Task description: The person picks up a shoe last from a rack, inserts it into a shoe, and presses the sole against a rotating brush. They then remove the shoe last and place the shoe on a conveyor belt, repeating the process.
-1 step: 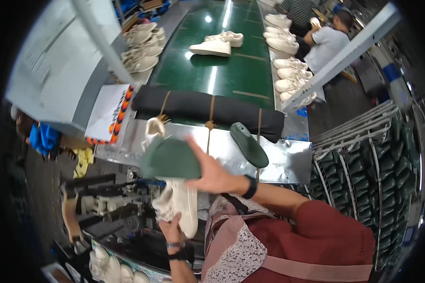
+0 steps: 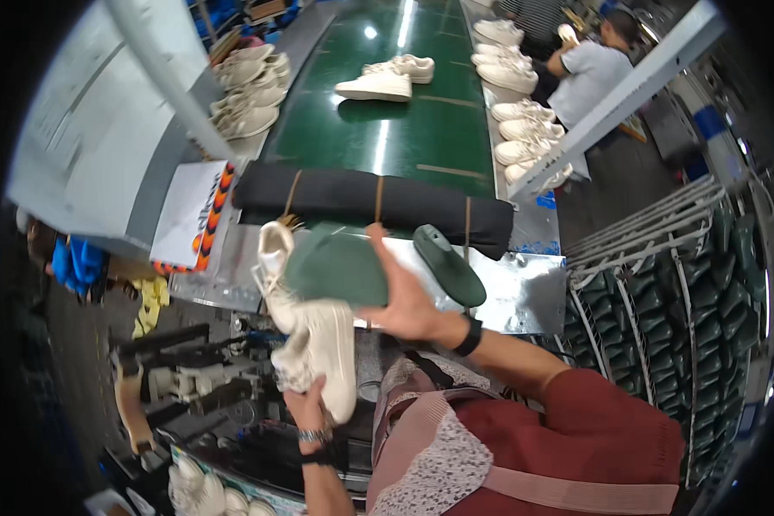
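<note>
My left hand (image 2: 306, 408) is closed around a cream lace-up sneaker (image 2: 330, 357), held tilted in front of me with its pale side facing up. My right hand (image 2: 409, 299) grips the end of a green shoe last (image 2: 335, 265), blurred by motion, just above the sneaker and over the metal ledge. Left of that last, a second cream sneaker (image 2: 275, 258) stands on the ledge, partly hidden. Another green shoe last (image 2: 448, 266) lies on the ledge to the right of my right hand.
Beyond the ledge (image 2: 525, 288) a black roll (image 2: 361, 198) crosses the green conveyor belt (image 2: 318, 138), which carries a pair of sneakers (image 2: 378, 83). Sneakers (image 2: 248, 90) line both sides. A rack of green lasts (image 2: 654, 344) stands right. A co-worker (image 2: 593, 73) sits at far right.
My right hand has moved the green last up and to the right, uncovering more of the standing sneaker. The sneaker in my left hand has shifted slightly. The view has turned a little.
</note>
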A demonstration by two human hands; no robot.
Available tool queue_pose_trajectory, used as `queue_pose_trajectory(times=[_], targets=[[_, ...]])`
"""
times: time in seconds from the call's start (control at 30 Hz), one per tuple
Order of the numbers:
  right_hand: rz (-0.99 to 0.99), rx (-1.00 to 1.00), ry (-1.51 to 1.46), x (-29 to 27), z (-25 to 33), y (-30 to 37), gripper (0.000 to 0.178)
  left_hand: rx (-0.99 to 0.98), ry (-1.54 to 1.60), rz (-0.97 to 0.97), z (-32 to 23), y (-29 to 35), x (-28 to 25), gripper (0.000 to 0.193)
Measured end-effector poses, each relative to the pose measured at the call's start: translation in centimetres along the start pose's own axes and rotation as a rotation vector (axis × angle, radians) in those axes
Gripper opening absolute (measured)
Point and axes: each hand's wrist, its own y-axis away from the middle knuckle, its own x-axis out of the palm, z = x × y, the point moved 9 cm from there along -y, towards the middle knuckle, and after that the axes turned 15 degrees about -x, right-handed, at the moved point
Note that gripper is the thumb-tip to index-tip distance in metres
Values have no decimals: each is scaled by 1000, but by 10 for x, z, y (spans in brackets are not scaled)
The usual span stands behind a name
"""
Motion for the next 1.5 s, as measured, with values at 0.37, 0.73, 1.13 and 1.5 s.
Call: queue_pose_trajectory(times=[0.37, 0.73, 1.13, 1.5], targets=[[-306, 222, 533, -133, -187, 137, 83, 149, -1185, -466, -80, -200, 108, 99], [-212, 221, 693, -67, -197, 82, 41, -300, -1473, 34, -59, -233, 91, 53], [-1077, 715, 153, -86, -128, 213, 53, 421, -1493, 714, -173, -223, 365, 67], [-2534, 118, -409, -65, 61, 530, 60, 809, -1544, 1250, 74, -36, 508, 60]])
